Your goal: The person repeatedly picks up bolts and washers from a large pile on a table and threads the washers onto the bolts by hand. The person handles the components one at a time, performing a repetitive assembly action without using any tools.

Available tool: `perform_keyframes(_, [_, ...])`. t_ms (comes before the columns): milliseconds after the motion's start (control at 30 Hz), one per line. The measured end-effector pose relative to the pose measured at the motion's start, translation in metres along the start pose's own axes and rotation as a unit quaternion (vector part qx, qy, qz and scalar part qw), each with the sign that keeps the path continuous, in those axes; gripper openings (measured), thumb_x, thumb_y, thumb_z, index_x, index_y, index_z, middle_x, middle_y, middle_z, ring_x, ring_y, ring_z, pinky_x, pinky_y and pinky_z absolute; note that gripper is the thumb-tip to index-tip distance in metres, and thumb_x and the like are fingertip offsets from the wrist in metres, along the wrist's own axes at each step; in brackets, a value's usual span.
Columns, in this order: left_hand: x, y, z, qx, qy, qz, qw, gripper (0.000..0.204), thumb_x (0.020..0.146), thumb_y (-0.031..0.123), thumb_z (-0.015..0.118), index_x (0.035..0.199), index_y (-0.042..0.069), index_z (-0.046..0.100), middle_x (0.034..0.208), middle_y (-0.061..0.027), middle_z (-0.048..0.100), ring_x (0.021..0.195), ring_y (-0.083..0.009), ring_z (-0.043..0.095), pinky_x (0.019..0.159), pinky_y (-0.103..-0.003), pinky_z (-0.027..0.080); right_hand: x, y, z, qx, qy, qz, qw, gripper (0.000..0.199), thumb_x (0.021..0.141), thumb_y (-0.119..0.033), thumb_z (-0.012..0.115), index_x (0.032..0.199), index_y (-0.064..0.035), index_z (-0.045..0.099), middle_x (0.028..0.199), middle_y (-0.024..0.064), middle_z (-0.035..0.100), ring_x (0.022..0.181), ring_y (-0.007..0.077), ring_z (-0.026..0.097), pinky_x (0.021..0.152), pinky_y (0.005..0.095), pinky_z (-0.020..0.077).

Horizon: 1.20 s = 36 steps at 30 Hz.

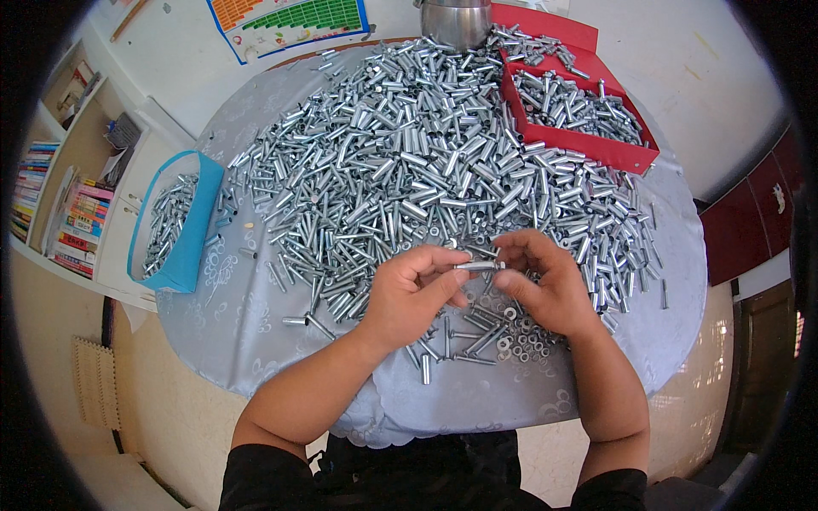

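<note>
A silvery expansion bolt (479, 266) lies level between my two hands, just above the pile's near edge. My left hand (407, 298) pinches its left end between thumb and fingers. At the other end, the thumb and curled fingers of my right hand (552, 285) close around the bolt's tip. Below the hands, loose washers (530, 343) and several bolts (486, 339) are scattered on the cloth. The big heap of metal sleeves and bolts (409, 162) spreads beyond both hands.
A blue box (204, 221) of metal parts stands at the table's left edge. At the back right sits a red box (588, 153) full of sleeves, its lid open. Behind the heap is a steel pot (456, 24). A patterned grey cloth (247, 341) covers the round table.
</note>
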State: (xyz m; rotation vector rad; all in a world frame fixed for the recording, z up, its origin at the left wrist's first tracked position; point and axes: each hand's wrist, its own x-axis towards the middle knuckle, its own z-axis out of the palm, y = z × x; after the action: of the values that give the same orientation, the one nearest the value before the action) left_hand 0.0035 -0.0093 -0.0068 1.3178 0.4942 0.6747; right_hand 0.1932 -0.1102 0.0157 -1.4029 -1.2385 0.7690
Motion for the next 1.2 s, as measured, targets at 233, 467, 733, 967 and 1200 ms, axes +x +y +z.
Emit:
perform_keyframes(233, [-0.001,-0.001,-0.001,0.003,-0.001,0.005,1.000,0.019,0.092,0.002,0.062,0.111,-0.002,0.063,0.097,-0.0133,0.071,0.073,-0.0138,0.067,0.066,-0.025,0.055,0.000,0.004,-0.006,-0.056,-0.037,0.041,0.997,0.021,0.085,-0.011,0.074,0.099,0.0012,0.064,0.082,0.0061,0.064,0.074,0.0122,0.060,0.068,0.0264,0.0489])
perform_keyframes(467, [-0.001,0.000,-0.001,0.017,-0.005,0.001,1.000,0.019,0.092,0.001,0.062,0.111,-0.002,0.063,0.097,-0.0125,0.071,0.073,-0.0134,0.067,0.067,-0.025,0.055,-0.001,0.001,-0.004,-0.060,-0.026,0.007,0.998,0.023,0.086,-0.013,0.073,0.100,0.0013,0.064,0.080,0.0058,0.065,0.070,0.0126,0.060,0.066,0.0268,0.0492])
perform_keyframes(733, [-0.001,-0.001,-0.001,0.022,-0.002,-0.003,1.000,0.019,0.092,0.001,0.062,0.111,-0.002,0.063,0.097,-0.0130,0.071,0.074,-0.0135,0.068,0.067,-0.025,0.055,0.000,-0.001,-0.008,-0.068,-0.050,0.080,0.993,0.022,0.084,-0.014,0.075,0.097,0.0017,0.065,0.080,0.0081,0.065,0.074,0.0126,0.061,0.068,0.0270,0.0492])
perform_keyframes(967, [0.000,-0.001,-0.002,0.003,0.001,0.004,1.000,0.019,0.092,0.001,0.063,0.110,-0.002,0.063,0.097,-0.0134,0.071,0.074,-0.0135,0.068,0.066,-0.024,0.056,0.002,0.002,-0.007,-0.087,-0.048,0.050,0.994,0.018,0.085,-0.014,0.074,0.088,0.0019,0.066,0.077,0.0091,0.063,0.072,0.0125,0.060,0.067,0.0286,0.0487])
perform_keyframes(1200, [-0.001,0.001,-0.001,0.023,-0.005,0.000,1.000,0.019,0.092,0.002,0.063,0.110,-0.002,0.063,0.098,-0.0128,0.071,0.074,-0.0133,0.067,0.066,-0.025,0.055,0.000,0.006,-0.012,-0.089,-0.088,0.061,0.990,0.018,0.085,-0.012,0.074,0.093,0.0021,0.065,0.079,0.0087,0.064,0.070,0.0135,0.060,0.066,0.0283,0.0494])
